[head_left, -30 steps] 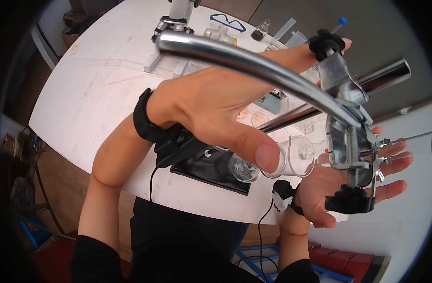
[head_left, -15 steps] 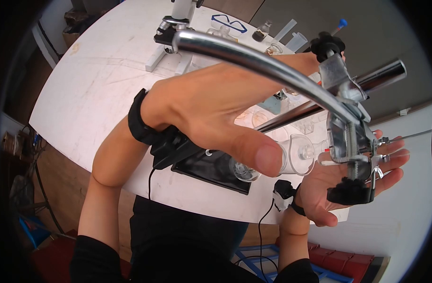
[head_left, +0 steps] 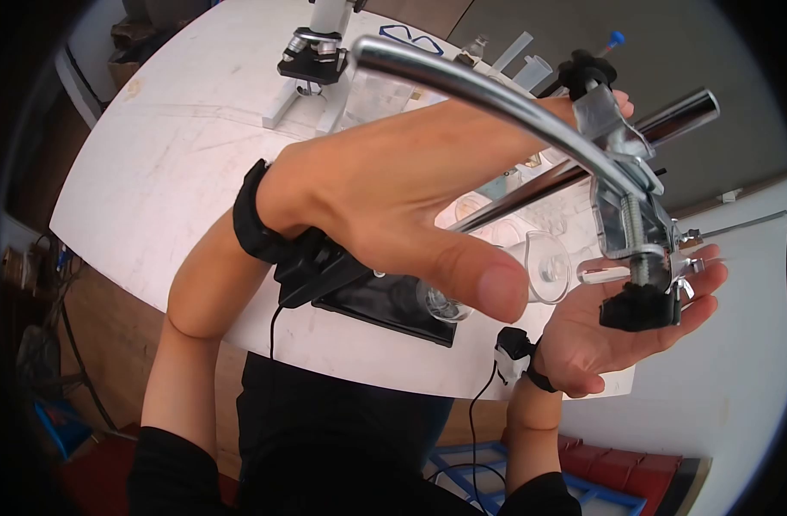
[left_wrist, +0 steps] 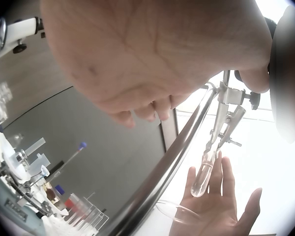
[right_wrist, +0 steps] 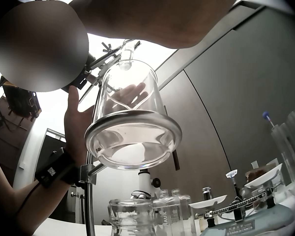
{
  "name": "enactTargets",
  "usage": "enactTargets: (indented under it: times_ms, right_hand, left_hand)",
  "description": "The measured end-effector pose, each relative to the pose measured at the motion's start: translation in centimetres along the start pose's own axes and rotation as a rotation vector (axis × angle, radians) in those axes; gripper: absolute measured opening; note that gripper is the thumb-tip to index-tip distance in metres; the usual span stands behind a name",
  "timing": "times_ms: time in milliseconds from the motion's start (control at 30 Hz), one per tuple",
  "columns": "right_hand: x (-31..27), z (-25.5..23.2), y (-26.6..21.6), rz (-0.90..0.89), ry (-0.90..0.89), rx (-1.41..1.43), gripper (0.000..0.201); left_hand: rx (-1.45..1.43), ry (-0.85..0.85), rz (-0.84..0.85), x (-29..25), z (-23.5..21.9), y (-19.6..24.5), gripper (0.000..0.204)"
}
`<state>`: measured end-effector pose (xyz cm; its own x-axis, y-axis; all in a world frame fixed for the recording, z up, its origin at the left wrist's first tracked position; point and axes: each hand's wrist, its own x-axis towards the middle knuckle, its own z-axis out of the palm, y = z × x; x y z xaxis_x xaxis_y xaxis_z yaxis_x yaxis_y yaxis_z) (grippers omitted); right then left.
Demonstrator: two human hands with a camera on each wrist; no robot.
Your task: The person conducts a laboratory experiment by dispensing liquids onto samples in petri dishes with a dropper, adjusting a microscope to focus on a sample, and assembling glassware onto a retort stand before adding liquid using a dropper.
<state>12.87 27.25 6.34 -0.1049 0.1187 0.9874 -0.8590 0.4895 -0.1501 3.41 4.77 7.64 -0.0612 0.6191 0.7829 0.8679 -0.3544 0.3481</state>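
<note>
My left hand reaches past the retort stand's pole, fingers straight and thumb apart, holding nothing. Palm up, my right hand lies open behind and below the metal clamp. A test tube hangs tilted in that clamp, its rounded end overlapping the right palm in the left wrist view. Below it, a glass beaker sits upright on a metal ring. Beneath the ring stands a round glass vessel. The stand's black base is partly hidden by my left wrist.
A microscope stands at the back left of the white table. Farther right are a balance scale, several glass bottles and a test tube rack. A chrome rod crosses above my left hand.
In the head view, the clamp and right hand have shifted slightly up, and the chrome rod's near end has moved right. My left hand stays nearly in place. Both hands remain open.
</note>
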Motion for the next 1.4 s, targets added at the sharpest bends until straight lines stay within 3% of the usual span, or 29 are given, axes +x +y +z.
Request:
enactTargets:
  times_ms: [100,300,700,967,1233,1367,1400]
  right_hand:
    - [-0.5,-0.9,-0.5,0.051,-0.121,-0.120,0.114]
    - [-3.1,-1.3,0.2,0.083,0.031,-0.177,0.109]
    - [-5.7,-1.8,-0.6,0.287,0.055,-0.205,0.110]
    - [-6.1,-1.8,-0.3,0.261,0.007,-0.122,0.099]
    - [-6.0,-2.0,-0.8,0.322,0.038,-0.131,0.103]
    - [-5.2,-1.5,-0.6,0.244,0.073,-0.108,0.105]
    - [-5.1,-1.5,-0.5,0.215,0.094,-0.112,0.105]
  left_hand:
    - [-0.056,0.086,0.041,0.2,0.8,-0.5,0.126]
    - [-0.001,-0.076,-0.087,0.8,-0.2,1.2,0.127]
    - [-0.034,-0.024,-0.112,1.5,0.3,1.5,0.119]
    - [0.029,-0.020,-0.090,1.4,0.0,1.7,0.111]
    - [0.026,-0.124,-0.277,1.3,-0.4,2.4,0.107]
    - [0.066,-0.112,-0.260,1.1,-0.4,3.0,0.105]
    - [0.094,-0.122,-0.323,1.1,-0.5,3.6,0.106]
